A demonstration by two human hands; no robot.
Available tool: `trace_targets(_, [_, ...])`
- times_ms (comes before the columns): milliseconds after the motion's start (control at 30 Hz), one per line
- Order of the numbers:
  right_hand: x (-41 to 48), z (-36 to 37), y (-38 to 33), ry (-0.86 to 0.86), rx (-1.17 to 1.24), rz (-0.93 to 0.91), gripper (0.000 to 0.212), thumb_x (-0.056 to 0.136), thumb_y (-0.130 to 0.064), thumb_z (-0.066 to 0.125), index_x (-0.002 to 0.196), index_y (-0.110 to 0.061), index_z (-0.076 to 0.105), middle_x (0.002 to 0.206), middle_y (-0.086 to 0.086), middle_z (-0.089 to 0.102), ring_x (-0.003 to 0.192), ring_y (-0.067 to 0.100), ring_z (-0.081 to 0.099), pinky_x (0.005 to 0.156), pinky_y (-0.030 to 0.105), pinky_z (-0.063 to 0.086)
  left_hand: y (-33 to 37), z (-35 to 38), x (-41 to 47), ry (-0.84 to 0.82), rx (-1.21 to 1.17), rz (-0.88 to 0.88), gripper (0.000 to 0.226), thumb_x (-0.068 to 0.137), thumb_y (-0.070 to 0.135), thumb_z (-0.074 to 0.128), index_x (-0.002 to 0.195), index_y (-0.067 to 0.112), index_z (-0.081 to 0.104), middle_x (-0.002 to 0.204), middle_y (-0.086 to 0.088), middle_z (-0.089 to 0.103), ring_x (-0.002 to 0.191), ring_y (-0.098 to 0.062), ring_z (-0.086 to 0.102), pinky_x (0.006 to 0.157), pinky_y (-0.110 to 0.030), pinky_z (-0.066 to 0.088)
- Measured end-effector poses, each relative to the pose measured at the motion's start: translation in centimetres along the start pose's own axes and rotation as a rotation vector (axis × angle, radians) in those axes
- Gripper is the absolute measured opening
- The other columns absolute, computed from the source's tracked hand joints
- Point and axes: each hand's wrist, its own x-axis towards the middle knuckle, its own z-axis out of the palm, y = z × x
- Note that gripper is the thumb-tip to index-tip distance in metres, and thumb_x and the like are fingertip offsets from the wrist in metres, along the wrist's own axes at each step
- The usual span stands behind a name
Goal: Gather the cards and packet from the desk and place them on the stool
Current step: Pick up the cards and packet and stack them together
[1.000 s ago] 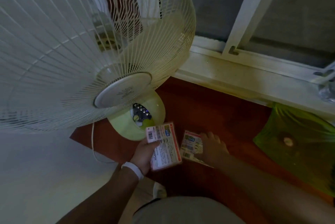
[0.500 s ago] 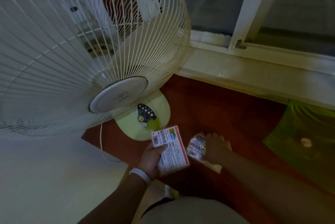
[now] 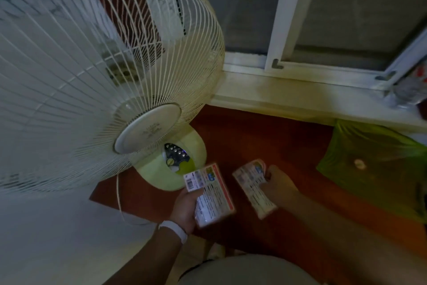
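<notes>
My left hand (image 3: 187, 206), with a white wristband, grips a packet (image 3: 211, 193) printed with a barcode, small text and a red border; it is held above the dark red desk (image 3: 265, 146). My right hand (image 3: 278, 186) pinches a stack of cards (image 3: 253, 186) by its right edge, tilted and lifted just over the desk, to the right of the packet. The cards show small print and coloured pictures. No stool is in view.
A large white fan (image 3: 104, 81) with a pale green base (image 3: 175, 169) stands on the desk's left end, close to my left hand. A green plastic bag (image 3: 379, 164) lies at the right. A white window sill (image 3: 300, 97) runs behind the desk.
My right hand has lifted the cards off the desk and turned them upright in its grip. My left hand still holds the packet in about the same place.
</notes>
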Motion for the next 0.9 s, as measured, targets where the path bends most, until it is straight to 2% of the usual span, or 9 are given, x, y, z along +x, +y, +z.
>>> trace_targets(133, [-2.7,-0.6,-2.6,0.133,0.322,0.027,0.021,0.086,-0.014,0.065,0.1,-0.017,0.05,0.091,-0.003,0.061,0.076,0.013,0.064,0.062,0.033,0.057,0.6,0.4,0.1,-0.013,0.043,-0.009,0.028,0.096,0.001,0.05,0.122,0.003,0.06,0.108,-0.024,0.072,0.099,-0.04,0.069,0.083,-0.055,0.055])
trace_targets(200, [-4.3,-0.2,-4.2,0.156,0.432,0.01,0.023,0.085,-0.014,0.067,0.101,-0.017,0.051,0.094,-0.002,0.062,0.079,0.014,0.065,0.059,0.029,0.055,1.0,1.0,-0.2,-0.065,0.027,-0.024,0.02,0.097,0.006,0.051,0.113,0.006,0.064,0.096,-0.017,0.076,0.091,-0.036,0.071,0.078,-0.048,0.057])
trace_targets(267, [-5.6,0.6,-5.6,0.14,0.501,-0.001,0.023,0.085,-0.014,0.068,0.101,-0.016,0.051,0.095,-0.001,0.061,0.08,0.015,0.065,0.059,0.029,0.054,1.6,1.8,-1.0,-0.133,-0.011,-0.049,0.018,0.098,0.019,0.054,0.103,0.009,0.069,0.091,-0.014,0.077,0.091,-0.034,0.07,0.079,-0.046,0.056])
trace_targets(333, [-6.6,1.9,-6.6,0.133,0.496,0.0,0.02,0.085,-0.014,0.067,0.098,-0.015,0.051,0.094,0.001,0.06,0.08,0.016,0.063,0.06,0.031,0.055,2.0,2.1,-1.5,-0.184,-0.013,-0.044,0.028,0.099,0.032,0.053,0.098,0.012,0.073,0.094,-0.012,0.078,0.095,-0.034,0.069,0.084,-0.047,0.054])
trace_targets(400, [-7.3,3.2,-7.4,0.144,0.46,0.002,0.018,0.086,-0.014,0.066,0.097,-0.015,0.051,0.093,0.001,0.059,0.081,0.018,0.062,0.063,0.035,0.055,2.2,2.1,-1.8,-0.213,0.036,-0.015,0.034,0.1,0.036,0.051,0.106,0.012,0.073,0.103,-0.013,0.077,0.099,-0.035,0.069,0.086,-0.049,0.055])
trace_targets(500, [-8.1,4.6,-7.9,0.159,0.421,-0.003,0.021,0.088,-0.015,0.065,0.101,-0.016,0.049,0.09,-0.005,0.057,0.073,0.008,0.059,0.048,0.019,0.048,2.0,1.5,-1.6,-0.24,0.142,0.032,0.03,0.099,0.024,0.055,0.123,0.01,0.064,0.122,-0.018,0.07,0.11,-0.036,0.067,0.091,-0.052,0.055])
trace_targets(567, [-8.7,5.4,-7.9,0.174,0.393,-0.023,0.021,0.088,-0.016,0.065,0.099,-0.017,0.046,0.088,-0.007,0.056,0.069,0.004,0.058,0.042,0.013,0.042,2.0,1.1,-1.8,-0.242,0.187,0.053,0.029,0.098,0.017,0.056,0.126,0.01,0.062,0.122,-0.018,0.069,0.108,-0.035,0.068,0.086,-0.048,0.056])
trace_targets(800, [-10.2,7.3,-7.8,0.336,0.377,-0.009,0.021,0.089,-0.019,0.062,0.098,-0.016,0.043,0.084,-0.004,0.058,0.065,0.009,0.061,0.046,0.023,0.048,2.1,0.0,-2.5,-0.388,0.279,0.109,0.02,0.098,0.015,0.057,0.114,0.014,0.067,0.107,-0.009,0.076,0.097,-0.026,0.073,0.083,-0.044,0.058])
trace_targets(900, [-11.0,7.5,-7.5,0.382,0.323,-0.034,0.022,0.09,-0.022,0.059,0.102,-0.019,0.041,0.086,-0.006,0.057,0.067,0.008,0.06,0.048,0.025,0.05,2.1,0.0,-2.5,-0.428,0.291,0.096,0.02,0.096,0.013,0.058,0.115,0.012,0.067,0.109,-0.013,0.075,0.099,-0.029,0.072,0.088,-0.048,0.057])
